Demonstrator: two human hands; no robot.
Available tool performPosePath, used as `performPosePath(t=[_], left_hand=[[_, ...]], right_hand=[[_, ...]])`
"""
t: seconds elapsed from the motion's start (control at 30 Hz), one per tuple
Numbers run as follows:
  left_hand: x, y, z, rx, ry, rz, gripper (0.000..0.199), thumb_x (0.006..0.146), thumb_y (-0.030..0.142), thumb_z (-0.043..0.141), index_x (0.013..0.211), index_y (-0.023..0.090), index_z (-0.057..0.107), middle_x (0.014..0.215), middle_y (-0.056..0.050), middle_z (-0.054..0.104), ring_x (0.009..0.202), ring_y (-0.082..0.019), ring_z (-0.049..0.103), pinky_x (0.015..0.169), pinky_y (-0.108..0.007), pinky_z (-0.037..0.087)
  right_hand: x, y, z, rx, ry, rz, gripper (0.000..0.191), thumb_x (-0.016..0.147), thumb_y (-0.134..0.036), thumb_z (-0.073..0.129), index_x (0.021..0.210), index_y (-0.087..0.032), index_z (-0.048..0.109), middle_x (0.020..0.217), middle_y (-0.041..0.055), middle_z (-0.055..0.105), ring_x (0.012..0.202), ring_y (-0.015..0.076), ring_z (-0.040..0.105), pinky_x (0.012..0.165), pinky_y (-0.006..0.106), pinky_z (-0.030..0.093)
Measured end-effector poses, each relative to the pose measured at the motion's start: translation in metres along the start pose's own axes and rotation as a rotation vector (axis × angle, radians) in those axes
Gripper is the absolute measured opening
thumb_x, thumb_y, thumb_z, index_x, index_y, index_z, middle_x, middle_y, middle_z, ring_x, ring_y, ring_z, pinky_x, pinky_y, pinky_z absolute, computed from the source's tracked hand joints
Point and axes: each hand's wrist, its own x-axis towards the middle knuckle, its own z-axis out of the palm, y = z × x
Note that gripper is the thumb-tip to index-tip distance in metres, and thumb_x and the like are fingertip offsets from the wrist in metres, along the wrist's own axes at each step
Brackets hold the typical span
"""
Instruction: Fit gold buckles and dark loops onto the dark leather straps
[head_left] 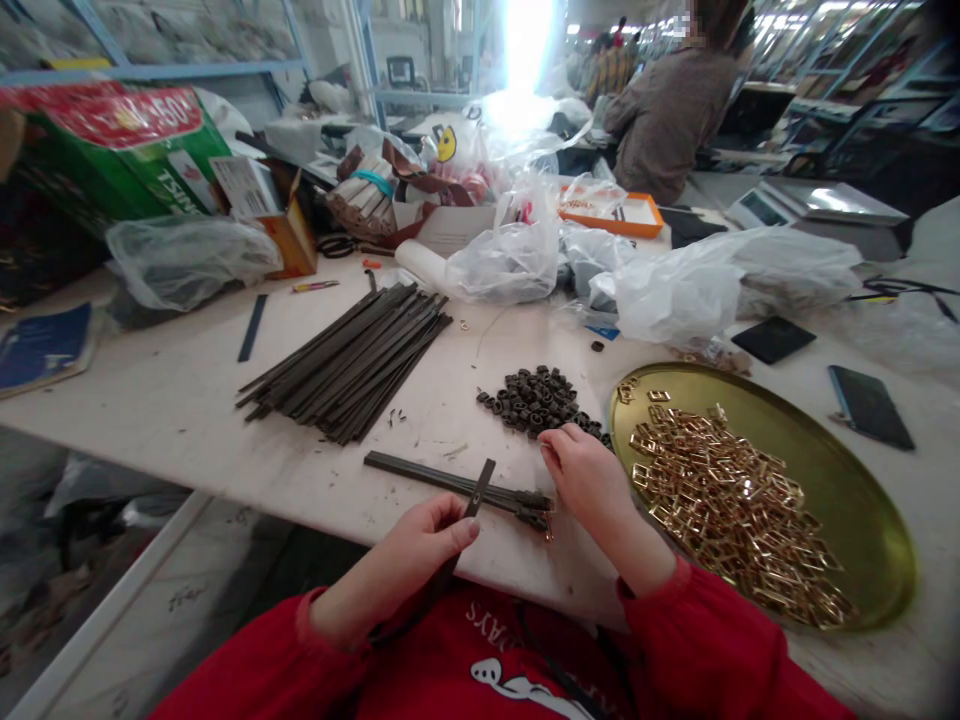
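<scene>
My left hand (pixel 424 548) pinches a dark strap (pixel 481 482) between thumb and fingers. The strap's end points up and away from me, with a small slot near my thumb; its other end hangs toward my lap. My right hand (pixel 589 478) is closed in a pinch at the near edge of a heap of small dark strap loops (pixel 538 395); whatever its fingertips hold is too small to make out. Between my hands lie a few straps (pixel 431 476) with gold buckles at their right ends. A big bundle of plain dark straps (pixel 356 360) lies farther left.
On my right, an oval gold tray (pixel 874 520) carries many gold buckles (pixel 727 500). Beyond it are a phone (pixel 870 405) and a black flat square (pixel 774 340). Plastic bags (pixel 667 290) line the table's back. A co-worker (pixel 671 110) sits beyond.
</scene>
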Motion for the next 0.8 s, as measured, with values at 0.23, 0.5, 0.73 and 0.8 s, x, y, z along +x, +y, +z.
performPosePath(t=[0.23,0.5,0.73,0.8], left_hand=[[0.002,0.011,0.000,-0.477,-0.031,-0.158,0.029,0.066,0.039,0.066,0.069,0.017,0.047,0.052,0.008,0.044,0.045,-0.005,0.036,0.044,-0.017,0.025],[0.006,0.013,0.003,-0.508,-0.049,-0.163,0.022,0.071,0.034,0.059,0.068,0.019,0.042,0.041,0.009,0.042,0.036,-0.005,0.033,0.035,-0.015,0.024],[-0.001,0.016,0.005,-0.406,-0.037,-0.150,0.019,0.072,0.034,0.055,0.070,0.018,0.043,0.039,0.009,0.044,0.034,-0.004,0.035,0.034,-0.014,0.025],[-0.004,0.017,0.006,-0.391,-0.025,-0.132,0.016,0.072,0.031,0.054,0.073,0.017,0.045,0.048,0.007,0.051,0.036,-0.004,0.039,0.034,-0.014,0.025]], right_hand=[[0.018,-0.015,0.007,-0.237,-0.106,-0.028,0.012,0.084,-0.018,0.048,0.081,-0.016,0.059,0.085,0.0094,0.059,0.079,0.0225,0.056,0.063,0.030,0.035],[0.018,-0.018,0.012,-0.134,-0.156,-0.045,0.013,0.084,-0.011,0.044,0.085,-0.015,0.056,0.086,0.0084,0.059,0.080,0.0200,0.056,0.067,0.027,0.037],[0.018,-0.016,0.008,0.068,-0.166,-0.017,0.010,0.079,-0.009,0.050,0.083,-0.016,0.056,0.086,0.0065,0.059,0.077,0.0179,0.057,0.066,0.026,0.039],[0.013,-0.015,0.002,0.146,-0.150,-0.018,0.010,0.080,-0.014,0.051,0.088,-0.017,0.055,0.086,0.0044,0.059,0.077,0.0162,0.057,0.067,0.026,0.041]])
